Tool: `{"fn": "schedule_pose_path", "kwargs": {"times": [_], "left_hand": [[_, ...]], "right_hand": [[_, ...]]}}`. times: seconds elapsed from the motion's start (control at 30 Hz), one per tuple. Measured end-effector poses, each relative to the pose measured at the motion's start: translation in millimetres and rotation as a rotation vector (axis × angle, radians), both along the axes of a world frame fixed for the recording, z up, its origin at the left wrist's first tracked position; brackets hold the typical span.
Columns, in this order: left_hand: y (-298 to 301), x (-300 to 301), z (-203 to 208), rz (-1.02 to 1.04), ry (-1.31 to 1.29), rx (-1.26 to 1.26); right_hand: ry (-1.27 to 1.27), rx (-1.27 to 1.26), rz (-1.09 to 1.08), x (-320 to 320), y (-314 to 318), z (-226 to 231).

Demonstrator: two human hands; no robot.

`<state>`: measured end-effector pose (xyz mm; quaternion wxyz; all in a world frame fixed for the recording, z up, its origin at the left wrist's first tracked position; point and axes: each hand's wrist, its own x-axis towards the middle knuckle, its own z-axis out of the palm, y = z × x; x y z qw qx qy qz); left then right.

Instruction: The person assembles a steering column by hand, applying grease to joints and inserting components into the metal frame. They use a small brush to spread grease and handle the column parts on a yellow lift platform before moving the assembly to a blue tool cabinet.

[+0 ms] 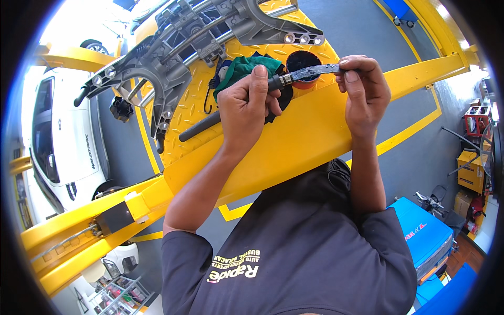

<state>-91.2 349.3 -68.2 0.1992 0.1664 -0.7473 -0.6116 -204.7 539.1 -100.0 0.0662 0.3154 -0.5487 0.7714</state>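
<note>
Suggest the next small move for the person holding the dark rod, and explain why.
Probably turn the dark rod slightly in the left grip, letting the right grip work along its smeared end. The left grip is closed around the rod, the right grip pinches the far tip, and the glossy, dark smear between them looks uneven.

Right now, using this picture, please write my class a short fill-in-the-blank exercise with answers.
1. The left hand grips the dark rod; its smeared end is pinched by the ____ hand.
2. In the picture, the green cloth lies to the ____ of the open container.
3. The large vehicle at far left is ____.

Missing words: right; left; white.
</note>
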Motion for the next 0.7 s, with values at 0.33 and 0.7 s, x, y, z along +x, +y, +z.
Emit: {"fn": "schedule_pose_path", "kwargs": {"times": [0.33, 0.7], "left_hand": [[-6.5, -4.6, -1.0, -0.031, 0.041, 0.092], [-6.0, -4.8, -2.5, -0.03, 0.046, 0.096]], "right_hand": [[-0.037, -0.012, 0.084, -5.4, 3.8, -0.4], [0.03, 0.011, 0.042, -7.0, 3.0, -1.4]]}}
